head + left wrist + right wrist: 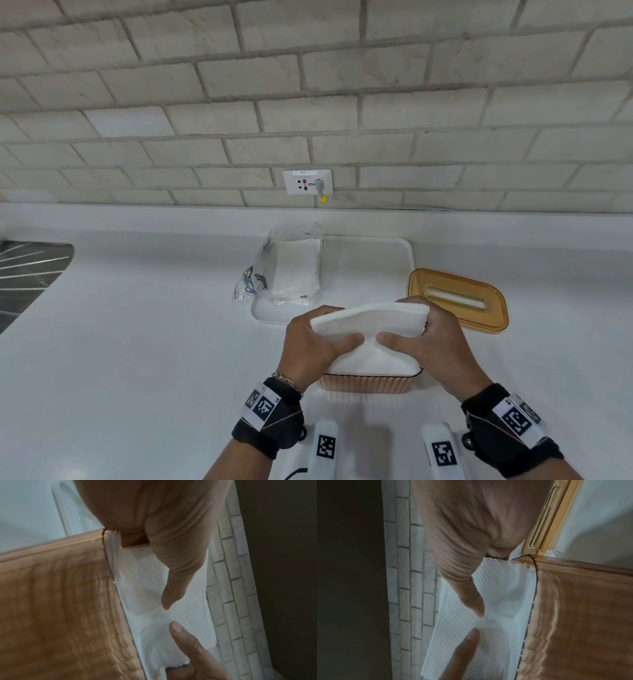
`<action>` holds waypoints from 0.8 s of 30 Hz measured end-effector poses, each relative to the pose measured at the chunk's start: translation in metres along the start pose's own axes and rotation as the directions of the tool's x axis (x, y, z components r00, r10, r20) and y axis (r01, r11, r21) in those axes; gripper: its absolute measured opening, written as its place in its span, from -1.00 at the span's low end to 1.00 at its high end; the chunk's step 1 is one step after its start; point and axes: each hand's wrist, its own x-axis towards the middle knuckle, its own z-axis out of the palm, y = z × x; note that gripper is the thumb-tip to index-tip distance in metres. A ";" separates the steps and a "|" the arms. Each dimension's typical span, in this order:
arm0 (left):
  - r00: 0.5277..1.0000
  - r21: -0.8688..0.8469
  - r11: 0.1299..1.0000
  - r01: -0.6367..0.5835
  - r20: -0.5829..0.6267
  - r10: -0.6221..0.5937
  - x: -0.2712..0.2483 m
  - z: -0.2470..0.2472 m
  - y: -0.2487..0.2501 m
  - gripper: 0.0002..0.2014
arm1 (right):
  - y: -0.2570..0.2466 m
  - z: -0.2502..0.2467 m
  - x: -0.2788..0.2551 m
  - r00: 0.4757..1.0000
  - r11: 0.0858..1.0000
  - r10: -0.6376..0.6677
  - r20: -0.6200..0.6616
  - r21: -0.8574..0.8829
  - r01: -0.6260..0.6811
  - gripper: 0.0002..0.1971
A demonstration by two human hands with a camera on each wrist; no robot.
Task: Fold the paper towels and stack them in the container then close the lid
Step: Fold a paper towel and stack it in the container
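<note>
- The white counter (137,342) runs under a wall of pale bricks (308,85), and a socket plate (307,182) with a plug in it sits low on that wall
- A white tray (376,260) lies on the counter near the wall; on its left part there is a clear plastic pack of paper towels (294,270), open and partly hanging over the tray edge
- The amber lid (457,299) with a long slot lies flat on the counter, to the right of the tray and apart from the container
- The container (368,383) is a ribbed amber box just in front of the person; white towels fill it up to the rim
- A folded stack of paper towels (373,318) is held above the far side of the container, and its near part touches the towels inside
- The left hand (313,344) grips the left end of the stack, the thumb on top and the fingers curled under it
- The right hand (430,339) grips the right end in the same way; the two thumbs almost meet in the middle
- Both wrists wear black bands with printed square markers (262,406)
</note>
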 end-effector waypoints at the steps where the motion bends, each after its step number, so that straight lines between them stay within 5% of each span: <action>1: 1.000 0.002 1.000 0.007 -0.007 -0.007 -0.001 0.001 0.002 -0.74 | -0.001 0.000 0.000 1.000 1.000 0.007 0.000 0.010 -0.007 -0.61; 15: 0.999 0.041 0.998 -0.037 0.013 0.036 0.002 -0.017 -0.002 -0.71 | -0.002 -0.009 0.003 0.999 0.996 0.004 0.044 -0.085 0.000 -0.71; 19: 0.999 -0.022 1.000 0.006 0.045 -0.005 0.008 -0.031 0.003 -0.91 | -0.007 -0.016 0.005 1.000 0.999 -0.022 0.021 -0.029 0.023 -0.73; 24: 0.997 -0.120 0.991 0.063 -0.031 -0.067 0.020 -0.050 0.005 -0.87 | -0.020 -0.024 0.011 0.999 1.000 0.016 0.037 -0.002 -0.016 -0.80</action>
